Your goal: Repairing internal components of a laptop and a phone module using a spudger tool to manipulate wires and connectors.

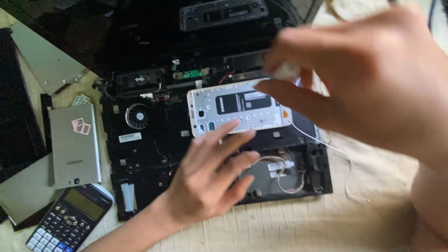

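Head view, looking down on an opened black laptop chassis (154, 154) at frame centre, lying on beige cloth (298, 224). White phone frame (240, 109), back cover off, resting face down across the chassis just right of the round cooling fan (137, 115). Left hand (212, 179) coming up from the lower middle of the frame, open with fingers spread, fingertips (233, 125) touching the lower edge of the phone frame. Right hand (368, 79) large and blurred at upper right, nearer the camera, thumb and forefinger pinched on a small white piece (285, 71) just above the phone frame's upper right corner; kind of piece too blurred to tell. Thin white cable (333, 149) trailing from the phone's right side down over the chassis edge onto the cloth. Silver slab-shaped device (74, 144) with a pink sticker at left of the chassis, and below it, at lower left of the frame, a dark scientific calculator (70, 218). Grey metal panel (44, 58) tilted at upper left. Dark slotted plastic part (224, 13) at top centre, beyond the chassis.
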